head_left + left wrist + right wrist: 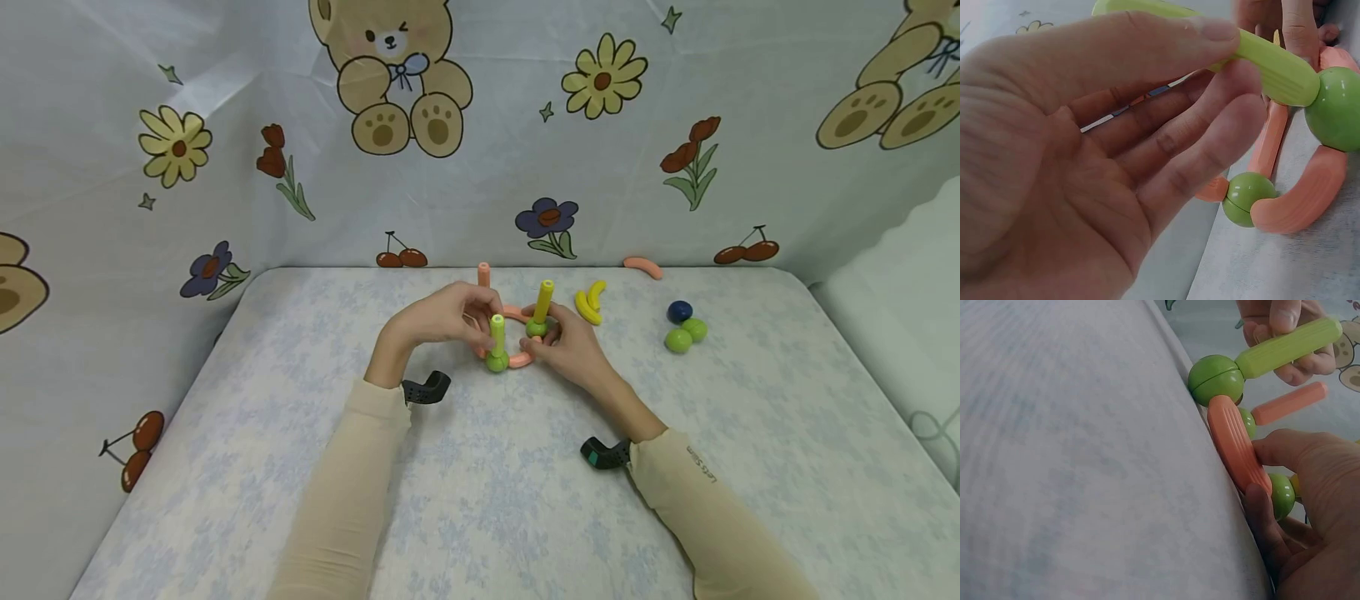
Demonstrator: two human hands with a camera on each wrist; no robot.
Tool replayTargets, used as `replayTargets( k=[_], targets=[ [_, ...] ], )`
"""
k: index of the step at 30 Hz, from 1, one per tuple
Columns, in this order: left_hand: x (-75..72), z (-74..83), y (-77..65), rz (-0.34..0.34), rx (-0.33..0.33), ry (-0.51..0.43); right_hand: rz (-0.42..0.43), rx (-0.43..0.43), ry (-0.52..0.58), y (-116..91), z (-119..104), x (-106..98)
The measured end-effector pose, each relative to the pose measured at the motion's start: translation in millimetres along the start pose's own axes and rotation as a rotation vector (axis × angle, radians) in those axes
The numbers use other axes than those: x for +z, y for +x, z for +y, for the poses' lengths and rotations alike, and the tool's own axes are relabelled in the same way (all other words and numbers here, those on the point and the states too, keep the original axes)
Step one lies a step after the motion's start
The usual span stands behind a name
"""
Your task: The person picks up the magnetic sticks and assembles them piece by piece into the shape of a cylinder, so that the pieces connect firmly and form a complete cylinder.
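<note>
A ring of orange curved pieces (521,360) joined by green balls (497,363) lies on the table, with sticks standing up from the balls. My left hand (450,317) pinches the light green stick (498,333) between thumb and fingertips, just above its ball. On the ring's right side, my right hand (573,350) grips a curved orange piece (1235,444) with finger and thumb, close to the ball under the yellow stick (544,300). An upright orange stick (483,275) rises behind the left hand, its lower part hidden in the head view.
Two yellow curved pieces (587,308) lie just beyond the right hand. Farther right are a dark blue ball (679,312) and two green balls (678,341). One loose orange curved piece (642,267) sits at the table's back edge, before a printed cloth backdrop (480,183).
</note>
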State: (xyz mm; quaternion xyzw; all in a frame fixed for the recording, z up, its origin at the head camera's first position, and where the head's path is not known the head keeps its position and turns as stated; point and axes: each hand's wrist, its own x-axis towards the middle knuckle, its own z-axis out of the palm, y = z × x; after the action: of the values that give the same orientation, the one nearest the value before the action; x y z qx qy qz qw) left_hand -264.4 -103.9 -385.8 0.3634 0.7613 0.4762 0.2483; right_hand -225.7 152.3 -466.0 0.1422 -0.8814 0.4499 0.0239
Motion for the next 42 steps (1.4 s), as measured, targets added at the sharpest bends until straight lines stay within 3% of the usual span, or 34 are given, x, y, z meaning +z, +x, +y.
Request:
replayTargets(
  k=[6, 11, 14, 20, 23, 26, 28, 32, 36, 39, 42],
  targets=[
    [0.3, -2.1, -0.8, -0.058, -0.006, -0.012, 0.003, -0.005, -0.014, 1, 1, 0],
    [-3.5, -10.7, -3.1, -0.012, -0.075, 0.011, -0.001, 0.011, -0.014, 0, 0, -2],
    [-7.3, -20.0, -6.2, 0.092, -0.137, 0.041, -0.016, 0.039, -0.002, 0, -3, -5],
    [-9.9, -40.1, -10.2, 0.377, -0.231, 0.082, -0.001, 0.122, 0.025, -1, -10, -22],
    [-8.3, -48.9, -8.3, 0.500, -0.237, 0.113, 0.026, 0.137, 0.034, -1, -11, -36],
    [-5.7, -55.6, -4.6, 0.578, -0.202, 0.111, 0.046, 0.128, 0.034, 1, -9, -49],
    [-3.7, -59.5, -2.0, 0.582, -0.168, 0.087, 0.059, 0.129, 0.038, 3, -7, -57],
    [0.5, -67.7, 2.3, 0.503, -0.130, 0.070, 0.107, 0.113, -0.017, 5, -1, -70],
    [4.4, -75.0, 6.1, 0.435, -0.094, 0.088, 0.267, 0.094, -0.139, 4, 4, -85],
    [6.2, -77.6, 7.6, 0.426, -0.065, 0.084, 0.397, 0.142, -0.224, 0, 5, -101],
    [7.1, -79.5, 8.0, 0.435, -0.060, 0.083, 0.416, 0.241, -0.330, -6, 12, -119]
  ],
)
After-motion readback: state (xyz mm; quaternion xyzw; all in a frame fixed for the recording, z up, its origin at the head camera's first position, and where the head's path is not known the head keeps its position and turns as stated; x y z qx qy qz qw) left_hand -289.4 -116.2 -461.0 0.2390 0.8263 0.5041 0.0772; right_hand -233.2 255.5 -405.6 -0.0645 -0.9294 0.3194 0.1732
